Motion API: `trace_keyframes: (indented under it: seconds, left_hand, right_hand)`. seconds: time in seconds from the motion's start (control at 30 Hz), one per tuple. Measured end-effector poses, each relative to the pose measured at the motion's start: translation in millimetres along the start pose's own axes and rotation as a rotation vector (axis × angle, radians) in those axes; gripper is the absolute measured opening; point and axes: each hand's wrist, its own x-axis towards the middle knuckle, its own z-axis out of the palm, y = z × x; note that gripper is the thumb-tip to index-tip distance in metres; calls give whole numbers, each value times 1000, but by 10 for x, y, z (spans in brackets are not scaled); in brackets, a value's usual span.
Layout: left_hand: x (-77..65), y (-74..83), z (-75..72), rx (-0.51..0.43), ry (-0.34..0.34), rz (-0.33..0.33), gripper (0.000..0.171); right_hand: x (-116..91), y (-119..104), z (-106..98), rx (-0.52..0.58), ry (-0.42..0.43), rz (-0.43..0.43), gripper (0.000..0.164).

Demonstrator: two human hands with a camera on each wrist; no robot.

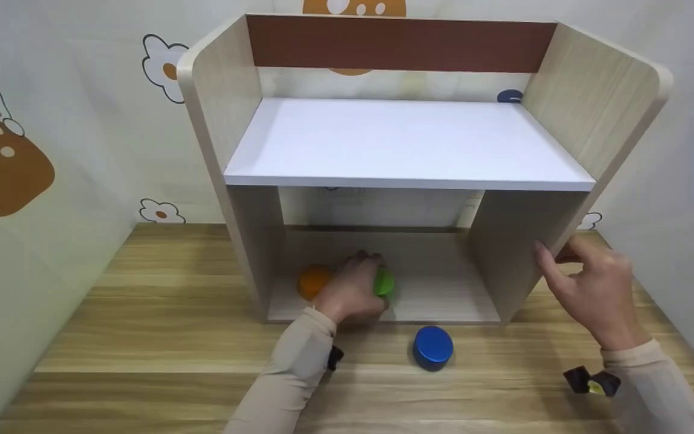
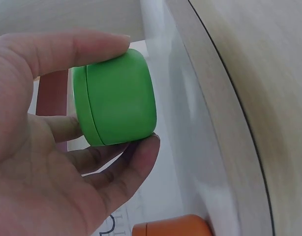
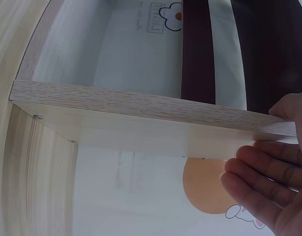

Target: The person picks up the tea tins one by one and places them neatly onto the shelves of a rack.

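My left hand (image 1: 352, 290) reaches into the lower compartment of a small wooden shelf unit and grips a green lidded tin (image 1: 385, 282). In the left wrist view, the thumb lies along one side of the tin and the fingers curl round the other. Beside this hand, on the bottom board (image 1: 437, 295), stands an orange tin (image 1: 313, 281), partly covered by the hand. My right hand (image 1: 597, 288) holds the front edge of the right side panel (image 3: 141, 101), thumb on the inner face and fingers on the outer face.
A blue tin (image 1: 433, 348) stands on the wooden table (image 1: 160, 337) just in front of the unit. Above is a white shelf (image 1: 407, 141), with a brown rail (image 1: 401, 43) across the back. Patterned walls (image 1: 100, 138) close in behind and at both sides.
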Motion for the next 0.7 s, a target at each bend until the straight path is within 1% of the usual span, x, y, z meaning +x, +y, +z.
trace_keyframes:
  seconds: [0.27,0.43,0.7]
  left_hand:
    - [19,-24,27,9,-23,-20,47]
    - [22,-34,45,25,-30,-20,47]
    - [26,-49,62,17,-40,-36,51]
  right_hand:
    - [0,-2,-2,-7,-3,4,16]
    - [-1,0,2,1,-1,5,16]
    - [1,-9,-10,-4,-8,7,16]
